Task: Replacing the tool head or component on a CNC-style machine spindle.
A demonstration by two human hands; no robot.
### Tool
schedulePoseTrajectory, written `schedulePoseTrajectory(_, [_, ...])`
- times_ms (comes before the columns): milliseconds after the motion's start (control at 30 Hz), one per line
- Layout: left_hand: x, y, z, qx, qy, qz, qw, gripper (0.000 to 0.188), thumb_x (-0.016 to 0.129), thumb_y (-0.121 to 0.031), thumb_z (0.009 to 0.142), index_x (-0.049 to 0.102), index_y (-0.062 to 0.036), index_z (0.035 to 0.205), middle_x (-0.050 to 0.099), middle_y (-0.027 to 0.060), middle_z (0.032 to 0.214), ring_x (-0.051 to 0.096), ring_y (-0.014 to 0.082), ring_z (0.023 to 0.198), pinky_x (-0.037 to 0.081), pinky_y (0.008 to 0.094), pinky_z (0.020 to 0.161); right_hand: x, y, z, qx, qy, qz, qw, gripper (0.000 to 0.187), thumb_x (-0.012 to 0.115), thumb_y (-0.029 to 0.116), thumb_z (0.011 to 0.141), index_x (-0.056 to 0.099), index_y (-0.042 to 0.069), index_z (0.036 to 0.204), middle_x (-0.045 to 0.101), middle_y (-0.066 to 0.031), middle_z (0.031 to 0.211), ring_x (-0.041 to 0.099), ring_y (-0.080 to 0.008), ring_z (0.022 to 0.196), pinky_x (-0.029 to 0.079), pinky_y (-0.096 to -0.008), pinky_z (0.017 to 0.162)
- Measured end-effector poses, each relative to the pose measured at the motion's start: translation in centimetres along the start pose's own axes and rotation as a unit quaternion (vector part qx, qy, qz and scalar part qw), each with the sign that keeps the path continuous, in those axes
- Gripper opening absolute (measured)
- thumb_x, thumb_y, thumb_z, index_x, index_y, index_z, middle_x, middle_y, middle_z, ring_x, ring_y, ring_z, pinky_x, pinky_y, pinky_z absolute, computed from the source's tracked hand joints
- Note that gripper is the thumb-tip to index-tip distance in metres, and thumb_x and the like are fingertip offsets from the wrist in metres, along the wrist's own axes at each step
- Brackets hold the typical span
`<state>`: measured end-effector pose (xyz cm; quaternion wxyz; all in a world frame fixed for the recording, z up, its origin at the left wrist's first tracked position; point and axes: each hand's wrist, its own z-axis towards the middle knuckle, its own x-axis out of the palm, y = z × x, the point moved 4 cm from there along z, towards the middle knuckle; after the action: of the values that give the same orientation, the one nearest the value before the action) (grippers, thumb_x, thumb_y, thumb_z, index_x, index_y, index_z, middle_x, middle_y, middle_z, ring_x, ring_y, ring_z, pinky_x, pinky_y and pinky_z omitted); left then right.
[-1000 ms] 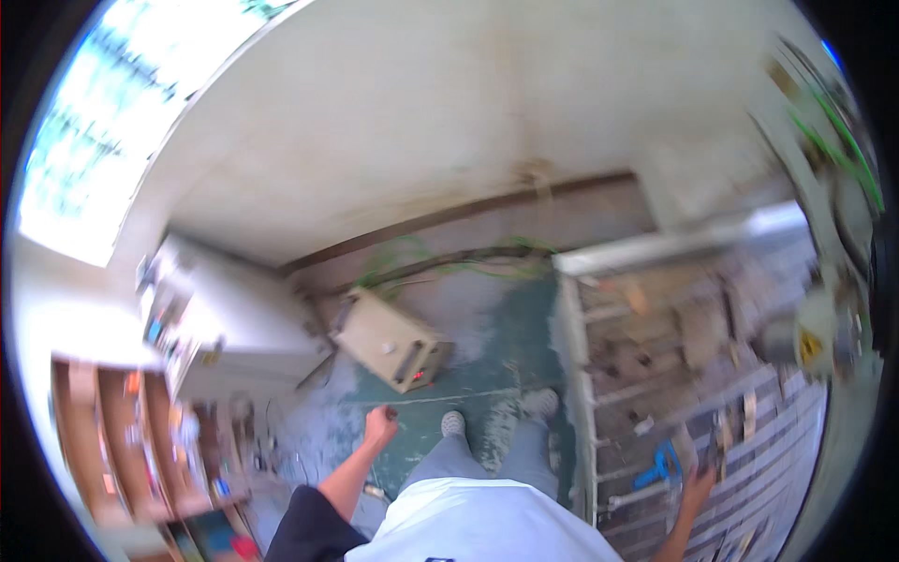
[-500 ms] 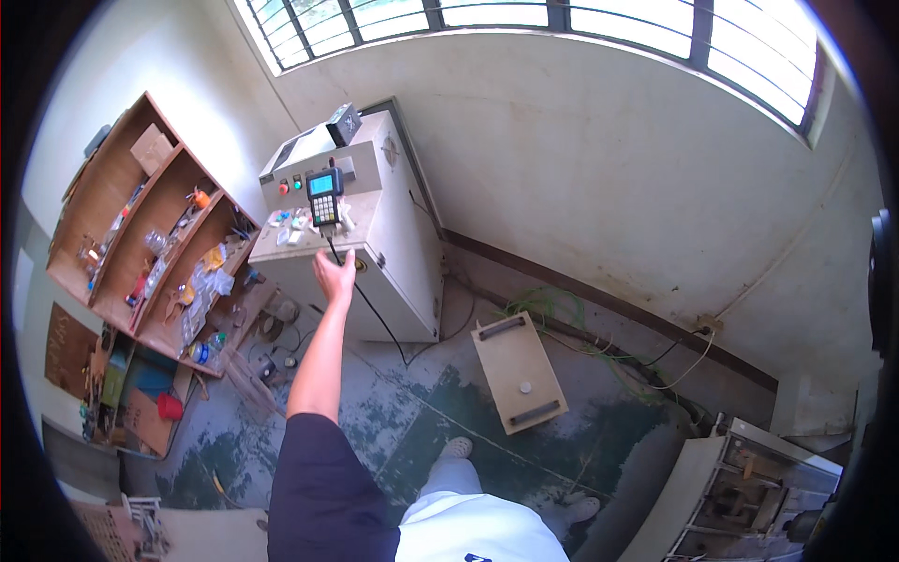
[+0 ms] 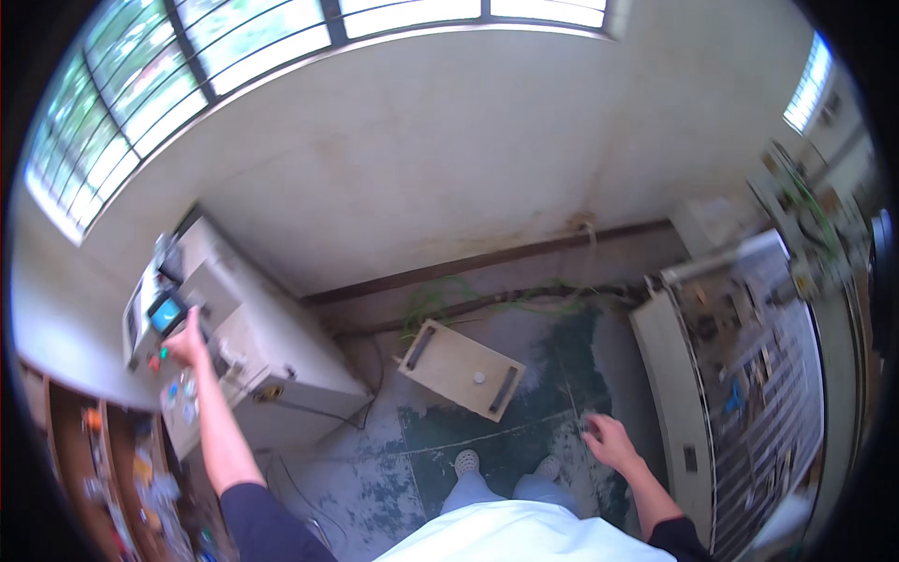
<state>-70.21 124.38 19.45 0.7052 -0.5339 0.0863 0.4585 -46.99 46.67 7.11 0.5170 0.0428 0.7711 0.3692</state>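
At the left my left hand (image 3: 190, 342) closes round a black handheld controller (image 3: 167, 316) with a lit blue screen. The hand covers its keypad, and the fingers are partly blurred. The controller is at the top of a beige control cabinet (image 3: 314, 393), beside a red and a green button. Small bottles and loose bits (image 3: 184, 393) lie on the cabinet ledge near my wrist. My right hand (image 3: 611, 440) hangs in the air over the floor at the right, fingers loosely bent and apart, with nothing seen in it.
A beige panel with two dark handles (image 3: 461, 369) lies on the floor ahead of my feet. Green cables (image 3: 435, 304) run along the wall base. A machine with a slatted bed (image 3: 768, 412) stands at the right, a wooden shelf (image 3: 80, 440) at the lower left.
My left hand has gone from in front of the cabinet to the controller. My right hand has come into view. The view has swung right, showing more of the slatted machine.
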Motion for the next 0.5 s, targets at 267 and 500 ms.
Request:
schedulePoseTrajectory(267, [-10.0, -15.9, -27.5, 0.28, 0.379, -0.294, 0.832, 0.074, 0.089, -0.028, 0.057, 0.044, 0.0031, 0.107, 0.055, 0.0094, 0.088, 0.055, 0.0219, 0.077, 0.048, 0.0326, 0.073, 2.7, 15.2, 5.5, -0.123, 0.057, 0.25, 0.959, 0.058, 0.067, 0.009, 0.082, 0.04, 0.004, 0.132, 0.059, -0.0126, 0.109, 0.06, -0.0224, 0.095, 0.051, -0.0353, 0.083])
schedulePoseTrajectory(500, [-10.5, -16.5, -55.7, 0.13, 0.715, -0.346, 0.593, 0.053, 0.076, -0.018, 0.078, 0.048, 0.0066, 0.116, 0.063, 0.0133, 0.098, 0.061, 0.0187, 0.088, 0.05, 0.0321, 0.077, 0.4, 9.6, 7.7, -0.003, -0.11, 0.552, 0.827, 0.061, 0.062, 0.011, 0.088, 0.026, 0.005, 0.138, 0.055, -0.0127, 0.115, 0.057, -0.019, 0.102, 0.055, -0.0327, 0.075])
